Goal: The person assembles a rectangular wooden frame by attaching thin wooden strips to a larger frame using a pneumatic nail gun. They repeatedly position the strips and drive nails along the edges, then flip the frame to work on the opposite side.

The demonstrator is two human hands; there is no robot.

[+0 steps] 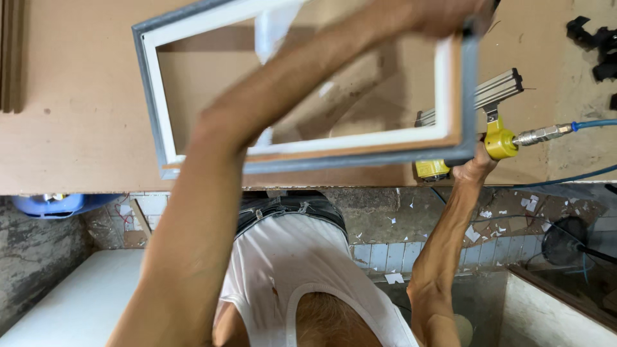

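Head view, looking down with the picture inverted, so that the person's torso in a white sleeveless shirt (289, 270) fills the lower centre and the brown board worktop (77, 115) spans the upper half; a rectangular picture frame (149, 96), grey on its outer edge with a white inner border and a brown back edge, is held tilted above the worktop in the upper centre; one forearm crosses from the lower left to the upper right, its hand (443, 14) clenched over the frame's far corner at the top edge of the picture, fingers largely cut off by that edge; which of the person's hands this is cannot be told with certainty in the inverted view, though it reads as the left; the other hand (474, 168), right of centre, grasps the yellow body of a pneumatic nail gun (498, 138) just beside the frame's right corner; the gun's silver magazine (498, 90) slants toward the upper right, and a metal coupling (543, 133) joins it to a blue air hose (594, 123) running off the right edge; black clips (594, 45) lie at the upper right on the worktop; a blue basin (51, 204) shows below the worktop at left; tiled floor with white scraps (501, 218) lies at the lower right.
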